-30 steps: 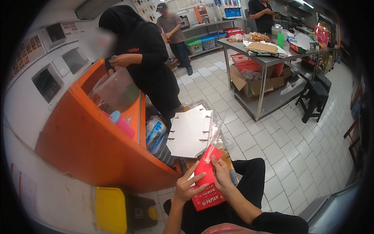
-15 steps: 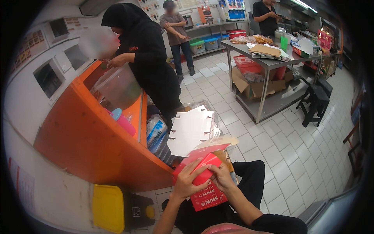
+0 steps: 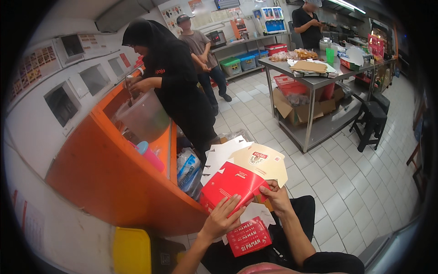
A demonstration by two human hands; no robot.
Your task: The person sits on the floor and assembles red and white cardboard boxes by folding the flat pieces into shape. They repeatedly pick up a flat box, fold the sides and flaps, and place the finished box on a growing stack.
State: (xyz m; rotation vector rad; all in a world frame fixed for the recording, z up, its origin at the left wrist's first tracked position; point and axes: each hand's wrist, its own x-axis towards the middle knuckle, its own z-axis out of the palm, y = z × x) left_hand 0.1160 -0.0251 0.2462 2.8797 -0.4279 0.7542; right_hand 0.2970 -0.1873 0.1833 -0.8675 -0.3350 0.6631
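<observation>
A red cardboard carton blank (image 3: 235, 185), partly folded, is held in front of me above my lap. My left hand (image 3: 221, 218) lies over its lower left part, fingers curled against the card. At its right edge, my right hand (image 3: 276, 198) pinches the card between thumb and fingers. A cream printed card panel (image 3: 262, 162) spreads out behind the red one; whether the two are joined I cannot tell. Beyond them, white die-cut card sheets (image 3: 219, 157) lie in a pile. Several small red boxes (image 3: 248, 237) with white lettering rest on my lap, below both hands.
An orange counter (image 3: 109, 169) with a clear plastic tub (image 3: 143, 116) stands left, a person in black beside it. A yellow-lidded bin (image 3: 132, 251) is at lower left. Right are a steel table (image 3: 305, 82) and black stools (image 3: 372, 121). Two more people stand farther back.
The red card has opened out from a compact fold into a wide panel, and more of the cream panel shows. My right hand has moved right, to the card's edge.
</observation>
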